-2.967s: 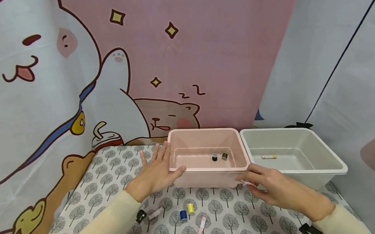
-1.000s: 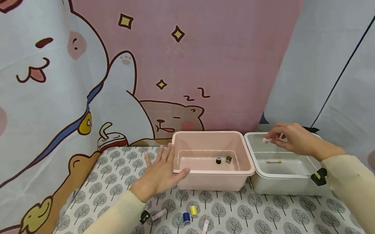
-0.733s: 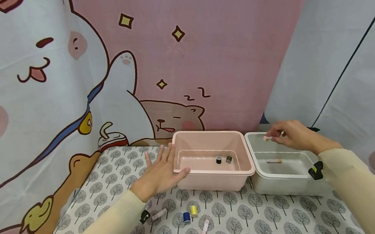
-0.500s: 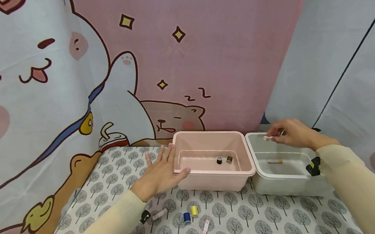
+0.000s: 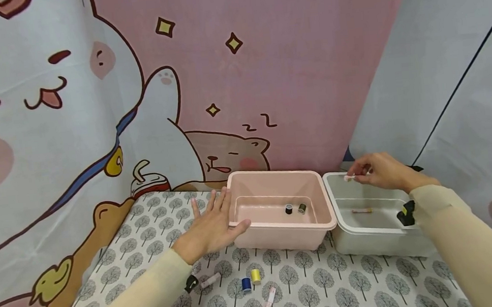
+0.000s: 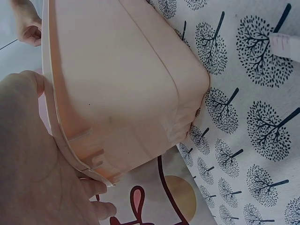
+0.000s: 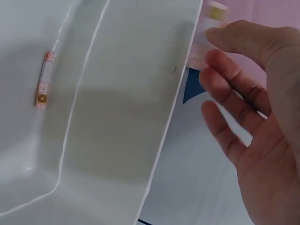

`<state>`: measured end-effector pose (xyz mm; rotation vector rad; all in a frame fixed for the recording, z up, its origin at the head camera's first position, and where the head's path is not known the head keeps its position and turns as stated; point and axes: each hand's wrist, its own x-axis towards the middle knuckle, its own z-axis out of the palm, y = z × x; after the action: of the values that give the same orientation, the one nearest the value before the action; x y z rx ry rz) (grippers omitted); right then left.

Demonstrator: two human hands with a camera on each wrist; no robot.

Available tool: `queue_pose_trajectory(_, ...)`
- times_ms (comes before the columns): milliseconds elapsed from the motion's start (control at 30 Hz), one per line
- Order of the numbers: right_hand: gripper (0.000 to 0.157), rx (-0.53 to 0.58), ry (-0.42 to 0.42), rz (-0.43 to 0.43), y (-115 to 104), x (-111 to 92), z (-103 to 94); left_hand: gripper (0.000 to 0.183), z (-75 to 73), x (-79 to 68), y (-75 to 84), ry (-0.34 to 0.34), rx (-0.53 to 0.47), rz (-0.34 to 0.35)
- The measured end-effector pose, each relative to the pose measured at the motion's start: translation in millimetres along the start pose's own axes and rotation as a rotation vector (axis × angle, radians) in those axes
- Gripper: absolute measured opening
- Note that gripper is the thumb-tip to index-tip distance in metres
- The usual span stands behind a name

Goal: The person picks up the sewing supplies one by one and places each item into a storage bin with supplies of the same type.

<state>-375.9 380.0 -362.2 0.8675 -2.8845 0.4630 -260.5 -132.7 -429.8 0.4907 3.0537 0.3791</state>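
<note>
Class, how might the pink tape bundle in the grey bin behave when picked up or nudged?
The pink tape bundle looks small and slim, so it is probably light. A pale band round its middle seems to bind it, so it may lift fairly stiffly. Its flat-looking sides suggest it would slide rather than roll.

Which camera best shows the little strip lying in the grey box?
The right wrist view: the strip is biggest there, markings showing. The head view shows it tiny; the left wrist view, none of it.
</note>
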Motion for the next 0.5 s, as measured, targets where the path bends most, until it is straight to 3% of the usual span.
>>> queue_pose_trajectory(500,0.019,-0.059,0.068,-0.04,-8.3,-1.2,0.6,0.119,0.1,0.9,-0.9,-0.003,0.004,-0.003)
